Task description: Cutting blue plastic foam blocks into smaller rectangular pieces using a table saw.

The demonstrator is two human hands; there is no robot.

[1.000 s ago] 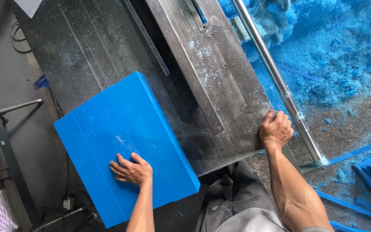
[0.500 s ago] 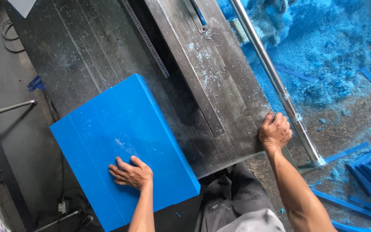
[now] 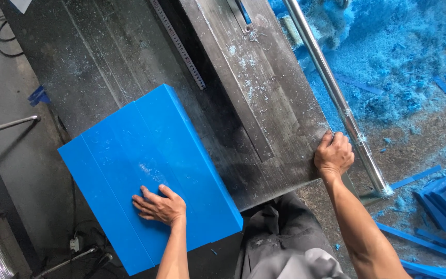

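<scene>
1. Plainly, we see our left hand [image 3: 160,205] spread wide and flat, palm down, on top of the blue slab [image 3: 148,175]; nothing is gripped, and the open fingers seem meant to press the slab down and steady it.

2. We find the slab lying flat on the dark metal desk [image 3: 130,57], turned at an angle, with its near corner hanging past the desk's front edge towards our body. A flat hand on that near part would, we judge, keep it from tipping.

3. We notice faint lines running along the slab's top, so it may be several blue pieces laid side by side; we cannot tell for sure.

4. Our right hand [image 3: 333,155] is curled over the desk's near right corner, fingers wrapped on the edge, just beside the shiny steel rail [image 3: 336,98]. It carries no object; we judge the grip braces us.

5. We see a steel ruler strip [image 3: 179,44] set into the desk beyond the slab, and a long raised bar [image 3: 243,98] running alongside it, both apart from the slab.

6. Blue shavings [image 3: 398,62] heap on the floor to the right of the rail, and thin blue strips [image 3: 440,206] lie near the stacked offcuts, well apart from both hands.
</scene>
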